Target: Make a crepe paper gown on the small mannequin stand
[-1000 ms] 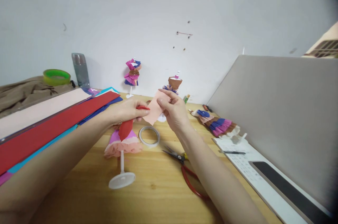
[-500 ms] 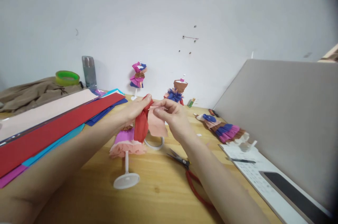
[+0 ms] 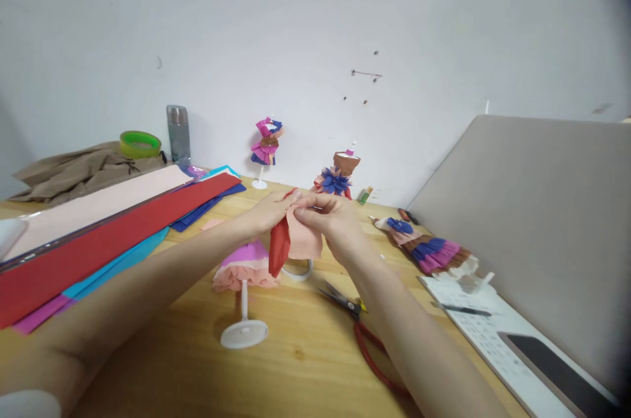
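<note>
My left hand [image 3: 273, 213] grips a folded piece of red crepe paper [image 3: 279, 248], which hangs below the fingers. Against its right side lies a peach paper piece [image 3: 304, 238], pinched between the thumb and fingers of my right hand [image 3: 332, 215]. Both hands meet above the table, nearly touching. Just below them a small dress stand [image 3: 244, 303] wears a pink skirt [image 3: 246, 278] with a ruffled peach hem; my left arm and hand hide its upper part. Behind the papers sits a white tape roll [image 3: 306, 271], partly covered. Red-handled scissors [image 3: 352, 307] lie open near my right wrist.
Long paper sheets [image 3: 123, 227] spread along the left, before a bottle [image 3: 178, 132] and green tape [image 3: 140, 143]. Two dressed stands [image 3: 266, 142] [image 3: 346, 165] are at the wall. A paper dress [image 3: 428, 247], keyboard [image 3: 468, 313], phone [image 3: 557, 365] and grey panel [image 3: 532, 208] occupy the right.
The view has shifted slightly, so most things sit further right. The peach paper is now closer against the red paper, covering more of it, and my hands are closer together.
</note>
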Demonstrator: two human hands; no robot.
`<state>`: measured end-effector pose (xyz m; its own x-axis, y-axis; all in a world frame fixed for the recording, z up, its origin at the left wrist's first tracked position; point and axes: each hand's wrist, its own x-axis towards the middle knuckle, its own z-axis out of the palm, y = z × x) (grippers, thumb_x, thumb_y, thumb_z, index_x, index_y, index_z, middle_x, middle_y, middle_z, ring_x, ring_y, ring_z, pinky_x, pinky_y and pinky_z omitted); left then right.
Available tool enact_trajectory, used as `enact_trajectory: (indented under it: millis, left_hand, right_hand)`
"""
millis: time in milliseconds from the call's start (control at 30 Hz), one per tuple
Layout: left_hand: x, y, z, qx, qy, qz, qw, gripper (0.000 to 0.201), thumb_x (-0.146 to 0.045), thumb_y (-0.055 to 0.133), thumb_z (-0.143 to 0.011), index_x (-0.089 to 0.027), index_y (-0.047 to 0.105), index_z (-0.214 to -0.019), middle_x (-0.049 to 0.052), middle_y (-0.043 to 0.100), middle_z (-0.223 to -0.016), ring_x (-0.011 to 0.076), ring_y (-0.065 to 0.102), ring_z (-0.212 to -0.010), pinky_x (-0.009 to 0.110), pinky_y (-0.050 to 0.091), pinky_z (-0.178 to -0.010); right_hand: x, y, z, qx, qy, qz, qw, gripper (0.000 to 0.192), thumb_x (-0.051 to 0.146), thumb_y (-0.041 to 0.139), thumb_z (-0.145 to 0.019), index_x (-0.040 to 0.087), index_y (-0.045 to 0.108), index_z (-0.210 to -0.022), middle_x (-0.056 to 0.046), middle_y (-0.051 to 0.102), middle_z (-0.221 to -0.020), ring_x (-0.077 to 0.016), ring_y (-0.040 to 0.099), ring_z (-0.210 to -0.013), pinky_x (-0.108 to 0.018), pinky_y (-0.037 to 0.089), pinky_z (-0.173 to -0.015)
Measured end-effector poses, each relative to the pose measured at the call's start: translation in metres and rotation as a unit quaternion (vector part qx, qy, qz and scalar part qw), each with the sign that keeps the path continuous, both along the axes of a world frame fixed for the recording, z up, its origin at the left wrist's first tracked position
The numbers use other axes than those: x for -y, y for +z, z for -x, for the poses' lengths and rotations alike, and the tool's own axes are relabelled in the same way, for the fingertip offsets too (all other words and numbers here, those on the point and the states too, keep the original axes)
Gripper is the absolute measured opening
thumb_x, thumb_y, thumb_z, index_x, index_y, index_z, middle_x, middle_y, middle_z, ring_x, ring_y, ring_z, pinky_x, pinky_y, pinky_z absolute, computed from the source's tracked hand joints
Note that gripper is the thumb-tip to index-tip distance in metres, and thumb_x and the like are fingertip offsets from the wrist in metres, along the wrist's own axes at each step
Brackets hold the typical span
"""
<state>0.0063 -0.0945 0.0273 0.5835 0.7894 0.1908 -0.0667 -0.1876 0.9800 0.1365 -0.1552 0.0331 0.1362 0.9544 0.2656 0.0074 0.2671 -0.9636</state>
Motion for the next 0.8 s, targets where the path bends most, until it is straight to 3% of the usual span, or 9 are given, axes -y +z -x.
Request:
enact_trajectory:
  millis: [167,233,500,633,800]
  left_hand:
    - [0.004,-0.003,-0.003,0.052,0.005,0.114,0.992,0.029,-0.042,0.053,-0.09,-0.016,0.063,-0.079,0.001,0.065,-0.07,0.0149,0.061,-0.071,0.026,0.046,-0.069]
    - [0.005,-0.004,-0.003,0.064,-0.003,0.12,0.991,0.032,-0.043,0.055,-0.089,-0.015,0.06,-0.076,0.0,0.061,-0.064,0.013,0.057,-0.063,0.024,0.044,-0.064]
    - [-0.011,-0.003,0.009,0.043,-0.1,0.091,0.99,0.025,-0.035,0.075,-0.075,-0.014,0.062,-0.078,-0.002,0.062,-0.065,0.0084,0.054,-0.056,0.02,0.039,-0.057]
    - [-0.021,0.002,0.016,0.0,-0.085,0.059,0.995,0.014,-0.023,0.073,-0.073,-0.013,0.065,-0.078,-0.001,0.063,-0.06,0.0067,0.053,-0.052,0.018,0.038,-0.054]
    - [-0.018,0.008,0.02,-0.055,-0.084,0.092,0.991,0.012,-0.021,0.067,-0.074,-0.013,0.066,-0.083,0.003,0.066,-0.059,0.011,0.058,-0.051,0.021,0.041,-0.051]
  right_hand:
    - [-0.003,-0.002,-0.002,-0.028,-0.004,0.025,0.999,0.022,0.026,0.085,-0.046,0.018,0.069,-0.059,-0.001,0.069,-0.059,-0.0134,0.059,-0.054,-0.026,0.045,-0.054]
    - [-0.006,-0.003,-0.004,-0.029,-0.011,0.023,0.999,0.022,0.026,0.085,-0.047,0.018,0.069,-0.059,-0.001,0.068,-0.059,-0.0128,0.058,-0.053,-0.026,0.045,-0.055]
    - [-0.013,-0.004,-0.021,-0.022,-0.013,0.001,1.0,0.019,0.027,0.082,-0.05,0.018,0.07,-0.061,-0.002,0.069,-0.062,-0.0139,0.059,-0.057,-0.027,0.045,-0.057]
    - [-0.015,0.0,-0.03,0.005,-0.042,-0.024,0.999,0.016,0.026,0.081,-0.054,0.018,0.069,-0.062,-0.001,0.069,-0.063,-0.0132,0.058,-0.056,-0.027,0.043,-0.056]
    - [-0.016,0.002,-0.035,-0.007,-0.065,-0.04,0.997,0.017,0.025,0.08,-0.052,0.018,0.069,-0.063,0.0,0.067,-0.061,-0.0134,0.057,-0.056,-0.028,0.043,-0.058]
